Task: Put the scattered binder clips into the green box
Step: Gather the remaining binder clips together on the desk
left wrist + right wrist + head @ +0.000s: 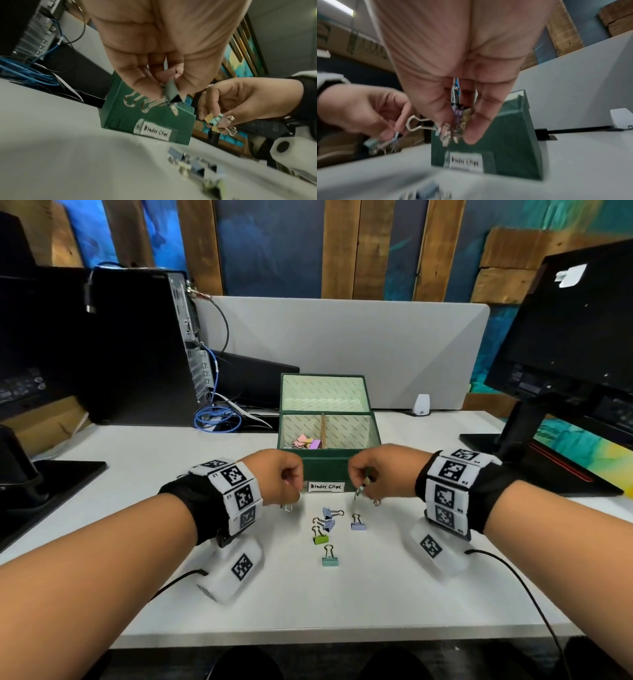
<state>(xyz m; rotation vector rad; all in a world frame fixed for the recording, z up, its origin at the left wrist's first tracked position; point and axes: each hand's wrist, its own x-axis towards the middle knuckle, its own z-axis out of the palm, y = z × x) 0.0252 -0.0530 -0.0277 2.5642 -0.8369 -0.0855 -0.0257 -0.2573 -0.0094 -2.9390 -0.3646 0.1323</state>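
The green box (325,472) stands open mid-table, labelled "Binder Clips", with several pastel clips (306,443) in its left compartment. My left hand (279,475) hovers at the box's front left corner and pinches pale green binder clips (170,93), their wire handles dangling. My right hand (371,472) hovers at the front right corner, pinching a small bunch of clips (458,121), purple and yellow among them. Several loose clips lie on the table between my hands: two blue (329,518), one lilac (358,525), one lime (320,539), one teal (330,560).
A computer tower (144,347) with blue cables (217,417) stands at the back left. A monitor (579,337) on its stand is at the right, another monitor base (44,477) at the left. A grey partition (342,344) runs behind the box.
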